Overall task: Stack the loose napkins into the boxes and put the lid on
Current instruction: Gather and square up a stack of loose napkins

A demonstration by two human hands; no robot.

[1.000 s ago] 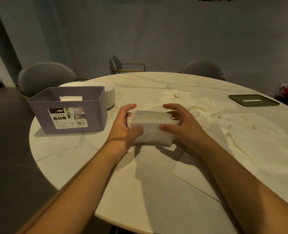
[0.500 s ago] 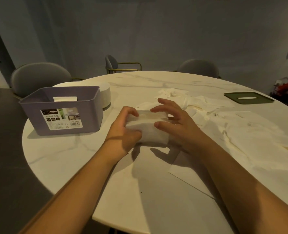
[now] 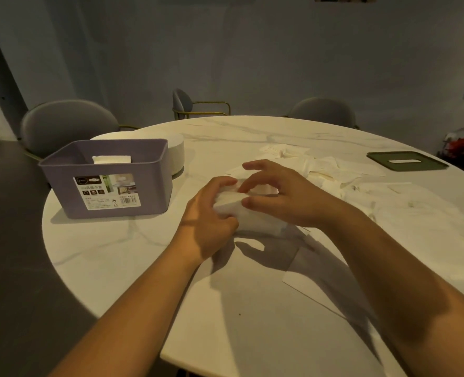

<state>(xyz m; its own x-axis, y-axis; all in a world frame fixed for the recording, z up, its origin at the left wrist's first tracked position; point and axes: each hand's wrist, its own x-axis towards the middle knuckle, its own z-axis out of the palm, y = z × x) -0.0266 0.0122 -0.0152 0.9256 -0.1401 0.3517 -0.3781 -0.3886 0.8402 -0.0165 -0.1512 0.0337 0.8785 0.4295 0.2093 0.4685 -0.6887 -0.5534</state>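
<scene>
A white stack of napkins (image 3: 248, 217) lies on the marble table (image 3: 225, 308) in front of me. My left hand (image 3: 207, 219) grips its left end with curled fingers. My right hand (image 3: 282, 195) covers its right side, thumb at the front and fingers curled over the top. To the left stands an open purple box (image 3: 108, 180) with a labelled front; a few folded napkins (image 3: 111, 159) show inside it. Loose white napkins (image 3: 334, 180) lie scattered to the right. A dark green lid (image 3: 406, 160) with a slot rests at the far right.
A round white container (image 3: 177, 153) stands just behind the purple box. A flat sheet of napkin (image 3: 320, 278) lies under my right forearm. Grey chairs (image 3: 67, 126) ring the table's far side, and the table edge curves close on my left.
Both hands have closed in on the napkin stack, squeezing it narrower. My right fingers moved from its far right end onto its top.
</scene>
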